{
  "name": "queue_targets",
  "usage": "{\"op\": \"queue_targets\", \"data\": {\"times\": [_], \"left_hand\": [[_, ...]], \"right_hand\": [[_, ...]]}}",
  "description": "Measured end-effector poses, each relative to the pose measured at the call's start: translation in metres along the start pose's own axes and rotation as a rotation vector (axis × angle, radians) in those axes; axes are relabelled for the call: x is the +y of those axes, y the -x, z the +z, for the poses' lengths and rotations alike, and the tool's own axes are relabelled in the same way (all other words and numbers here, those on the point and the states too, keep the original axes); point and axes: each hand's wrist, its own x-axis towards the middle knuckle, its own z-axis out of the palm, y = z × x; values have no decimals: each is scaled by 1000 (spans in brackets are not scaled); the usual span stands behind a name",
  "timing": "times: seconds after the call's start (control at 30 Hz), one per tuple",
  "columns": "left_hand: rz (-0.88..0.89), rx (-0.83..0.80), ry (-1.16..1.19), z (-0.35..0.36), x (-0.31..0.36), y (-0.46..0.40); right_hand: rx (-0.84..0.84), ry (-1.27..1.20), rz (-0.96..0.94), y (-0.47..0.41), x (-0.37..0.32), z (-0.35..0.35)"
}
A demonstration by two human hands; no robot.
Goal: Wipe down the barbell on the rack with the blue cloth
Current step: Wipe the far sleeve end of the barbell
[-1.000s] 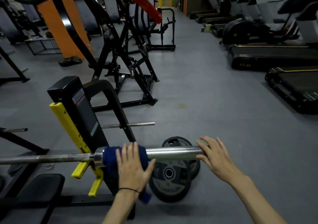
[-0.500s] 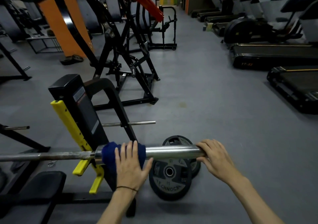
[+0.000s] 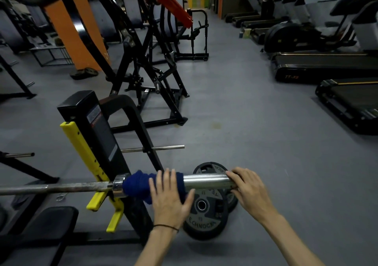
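Note:
The barbell lies level across the rack's yellow hooks, its chrome sleeve pointing right. A blue cloth is wrapped round the sleeve just right of the collar. My left hand presses on the cloth from the near side with straight fingers and the thumb spread to the right. My right hand grips the sleeve's free end, fingers curled over the top.
The black rack upright rises behind the bar. Two weight plates lean on the floor under the sleeve. A black bench pad sits at lower left. Treadmills line the right side, frame machines stand ahead.
My left hand has slid a little to the right along the sleeve with the cloth. The right hand's fingers have curled down over the sleeve end.

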Motion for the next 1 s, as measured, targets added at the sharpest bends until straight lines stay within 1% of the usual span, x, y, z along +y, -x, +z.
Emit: {"op": "queue_targets", "data": {"times": [0.07, 0.13, 0.27, 0.33, 0.43, 0.5, 0.53, 0.57, 0.63, 0.7, 0.73, 0.8, 0.87, 0.9, 0.97, 1.0], "left_hand": [[77, -15, 11, 6, 35, 0], [184, -24, 3, 12, 47, 2], [285, -19, -50, 6, 23, 0], [257, -17, -66, 5, 1, 2], [106, -2, -53, -1, -21, 5], [-15, -5, -54, 0, -5, 1], [-38, -7, -45, 2, 12, -2], [-14, -12, -39, 6, 33, -6], [163, -26, -47, 15, 71, -6], [313, -39, -48, 17, 72, -5], [338, -27, -48, 14, 56, -4], [298, -18, -69, 6, 6, 1], [155, 53, -89, -4, -41, 5], [56, 59, -94, -6, -47, 5], [-104, 12, -74, -3, -19, -5], [-103, -6, -51, 2, 9, -8]], "right_hand": [[10, -32, 33, -2, 1, 0], [-7, -56, 22, -5, 4, -2], [-18, -12, -60, -6, 12, 0], [6, -12, -39, -1, 11, 4], [21, -47, 31, 5, 3, 5], [-4, -34, 43, 7, -1, 2], [-14, -36, 48, 6, -3, 0], [-21, -42, 56, 4, -3, -3], [-32, -57, 74, -1, -2, -9], [-57, -65, 86, -7, -3, -14], [-68, -66, 90, -8, -4, -16], [-72, -74, 98, -8, -5, -20], [-63, -78, 92, -7, -5, -18], [-54, -70, 87, -6, -6, -17], [-38, -48, 82, -5, -9, -15], [-35, -38, 83, -5, -10, -13]]}}
